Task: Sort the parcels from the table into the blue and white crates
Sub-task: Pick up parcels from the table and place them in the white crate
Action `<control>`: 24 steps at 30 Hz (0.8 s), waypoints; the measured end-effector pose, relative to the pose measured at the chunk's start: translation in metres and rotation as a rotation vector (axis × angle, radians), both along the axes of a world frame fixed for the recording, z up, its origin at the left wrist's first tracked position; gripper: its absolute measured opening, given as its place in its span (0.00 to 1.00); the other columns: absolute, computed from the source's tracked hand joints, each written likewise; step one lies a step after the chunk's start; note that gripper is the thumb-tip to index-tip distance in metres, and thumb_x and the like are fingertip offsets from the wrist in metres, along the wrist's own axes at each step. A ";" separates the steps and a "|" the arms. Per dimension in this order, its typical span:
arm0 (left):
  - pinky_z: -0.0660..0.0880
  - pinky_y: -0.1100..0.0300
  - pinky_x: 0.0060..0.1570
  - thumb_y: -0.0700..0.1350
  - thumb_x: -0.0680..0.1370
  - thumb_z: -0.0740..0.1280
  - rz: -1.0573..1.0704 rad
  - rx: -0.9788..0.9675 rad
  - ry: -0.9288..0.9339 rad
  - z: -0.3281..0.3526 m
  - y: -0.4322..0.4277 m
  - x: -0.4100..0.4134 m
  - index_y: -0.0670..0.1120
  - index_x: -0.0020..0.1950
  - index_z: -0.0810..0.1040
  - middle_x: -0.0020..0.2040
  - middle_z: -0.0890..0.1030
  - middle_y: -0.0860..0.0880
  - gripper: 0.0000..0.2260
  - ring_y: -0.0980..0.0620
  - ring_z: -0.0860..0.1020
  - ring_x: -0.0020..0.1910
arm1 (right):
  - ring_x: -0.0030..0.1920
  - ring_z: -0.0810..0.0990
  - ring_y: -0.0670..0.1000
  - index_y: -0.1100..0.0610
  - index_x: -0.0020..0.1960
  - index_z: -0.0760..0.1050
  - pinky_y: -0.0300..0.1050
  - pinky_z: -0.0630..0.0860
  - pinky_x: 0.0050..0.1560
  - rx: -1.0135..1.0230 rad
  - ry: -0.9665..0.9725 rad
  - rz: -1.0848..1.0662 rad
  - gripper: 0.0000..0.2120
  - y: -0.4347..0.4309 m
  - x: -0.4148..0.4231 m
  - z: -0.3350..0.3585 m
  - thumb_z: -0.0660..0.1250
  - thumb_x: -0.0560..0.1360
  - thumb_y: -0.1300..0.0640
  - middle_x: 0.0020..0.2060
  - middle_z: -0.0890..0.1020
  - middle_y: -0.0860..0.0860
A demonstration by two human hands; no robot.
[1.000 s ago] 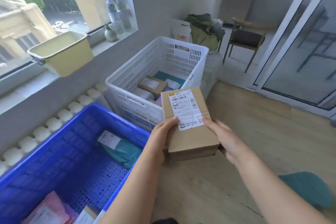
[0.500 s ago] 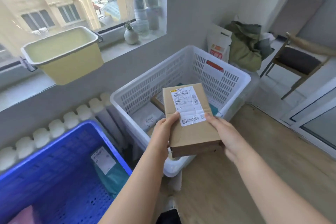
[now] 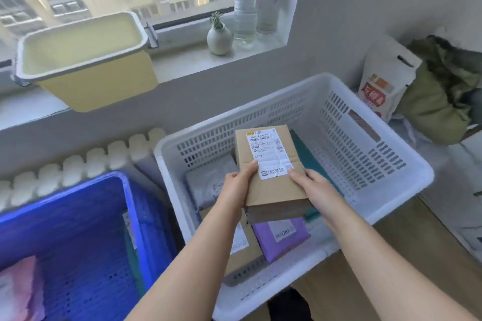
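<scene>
- Cardboard parcel (image 3: pixel 270 190), brown and oblong, with a white shipping label (image 3: pixel 268 154) of barcodes and print on its top face, is held between your two hands over the middle of the white crate (image 3: pixel 365 143).
- Your left hand (image 3: pixel 234 185) clamps the parcel's 9 o'clock edge with the thumb on top at the label's corner. Your right hand (image 3: pixel 315 187) clamps the 3 o'clock edge the same way, its fingers hidden beneath.
- Under the parcel lie a purple parcel (image 3: pixel 280 236) at 6 o'clock, a grey parcel (image 3: pixel 208 182) at 9 o'clock and a teal parcel (image 3: pixel 305 154) at 2 o'clock. A second brown box (image 3: pixel 242 247) shows beneath your left forearm.
- The crate's slotted walls stand apart from the parcel on every side, and the widest open stretch runs toward 3 o'clock, where bare crate floor shows.
- At your 8 o'clock the blue crate (image 3: pixel 78 229) sits just beside the white one, with a pink parcel (image 3: pixel 18 292) in its near corner.
- A white radiator (image 3: pixel 78 164) lines the grey wall at 10 o'clock, below a window sill.
- On that sill sit a yellow tub (image 3: pixel 86 65) at 11 o'clock, overhanging the edge, and a small vase (image 3: pixel 219 39) and two water bottles (image 3: pixel 245 13) at 12 o'clock.
- A white bag (image 3: pixel 386 78) and green cloth (image 3: pixel 443 91) fill the corner at 2 o'clock, and wooden floor (image 3: pixel 391 268) shows at 4 o'clock.
</scene>
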State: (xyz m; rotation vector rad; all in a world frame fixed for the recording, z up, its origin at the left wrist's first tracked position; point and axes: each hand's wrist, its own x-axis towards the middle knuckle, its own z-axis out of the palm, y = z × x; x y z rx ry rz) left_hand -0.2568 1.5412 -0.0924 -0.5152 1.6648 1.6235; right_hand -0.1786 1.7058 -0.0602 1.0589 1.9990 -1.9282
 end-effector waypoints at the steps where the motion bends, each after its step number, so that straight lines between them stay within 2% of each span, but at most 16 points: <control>1: 0.78 0.57 0.42 0.70 0.60 0.71 0.011 -0.024 0.012 -0.007 0.005 -0.004 0.48 0.65 0.77 0.54 0.85 0.50 0.39 0.50 0.85 0.49 | 0.49 0.83 0.44 0.53 0.62 0.78 0.34 0.75 0.37 0.007 -0.014 0.039 0.17 0.006 -0.009 -0.007 0.69 0.77 0.46 0.53 0.84 0.47; 6: 0.78 0.51 0.57 0.69 0.65 0.67 0.100 -0.130 0.013 -0.044 0.037 -0.023 0.51 0.64 0.77 0.58 0.83 0.50 0.33 0.50 0.82 0.53 | 0.48 0.82 0.42 0.55 0.64 0.76 0.33 0.74 0.37 -0.025 -0.139 0.215 0.17 0.042 -0.056 -0.045 0.67 0.79 0.48 0.54 0.84 0.46; 9: 0.79 0.53 0.56 0.63 0.74 0.68 0.137 -0.163 -0.011 -0.070 0.050 -0.035 0.50 0.65 0.77 0.59 0.82 0.49 0.25 0.49 0.81 0.54 | 0.49 0.82 0.43 0.53 0.67 0.75 0.35 0.74 0.38 -0.014 -0.173 0.302 0.18 0.060 -0.082 -0.066 0.67 0.79 0.49 0.54 0.83 0.45; 12: 0.77 0.58 0.45 0.56 0.79 0.67 0.174 -0.170 -0.067 -0.088 0.060 -0.047 0.48 0.64 0.76 0.59 0.81 0.49 0.18 0.50 0.81 0.53 | 0.49 0.81 0.43 0.54 0.69 0.73 0.36 0.74 0.40 0.010 -0.206 0.380 0.19 0.072 -0.108 -0.088 0.66 0.80 0.51 0.55 0.82 0.46; 14: 0.78 0.57 0.47 0.52 0.79 0.67 0.181 -0.160 -0.095 -0.094 0.067 -0.055 0.47 0.64 0.75 0.58 0.82 0.49 0.15 0.49 0.81 0.53 | 0.50 0.80 0.44 0.53 0.70 0.72 0.37 0.74 0.43 0.034 -0.225 0.428 0.19 0.077 -0.124 -0.103 0.66 0.80 0.51 0.56 0.81 0.47; 18: 0.78 0.52 0.57 0.47 0.78 0.70 0.138 -0.204 -0.106 -0.107 0.073 -0.068 0.46 0.68 0.73 0.61 0.81 0.48 0.19 0.48 0.81 0.55 | 0.56 0.80 0.50 0.52 0.70 0.71 0.43 0.74 0.52 0.069 -0.257 0.484 0.18 0.080 -0.141 -0.123 0.64 0.81 0.51 0.61 0.80 0.48; 21: 0.75 0.47 0.64 0.45 0.79 0.69 0.147 -0.234 -0.089 -0.118 0.076 -0.071 0.45 0.70 0.71 0.64 0.80 0.46 0.20 0.45 0.79 0.59 | 0.56 0.80 0.49 0.51 0.69 0.72 0.41 0.75 0.49 0.043 -0.262 0.512 0.16 0.080 -0.148 -0.136 0.61 0.82 0.54 0.61 0.80 0.49; 24: 0.74 0.48 0.65 0.44 0.80 0.68 0.175 -0.246 -0.051 -0.121 0.078 -0.073 0.45 0.71 0.70 0.65 0.79 0.46 0.20 0.45 0.78 0.61 | 0.54 0.80 0.48 0.50 0.68 0.72 0.40 0.75 0.48 0.048 -0.243 0.514 0.14 0.078 -0.152 -0.142 0.60 0.83 0.55 0.60 0.80 0.48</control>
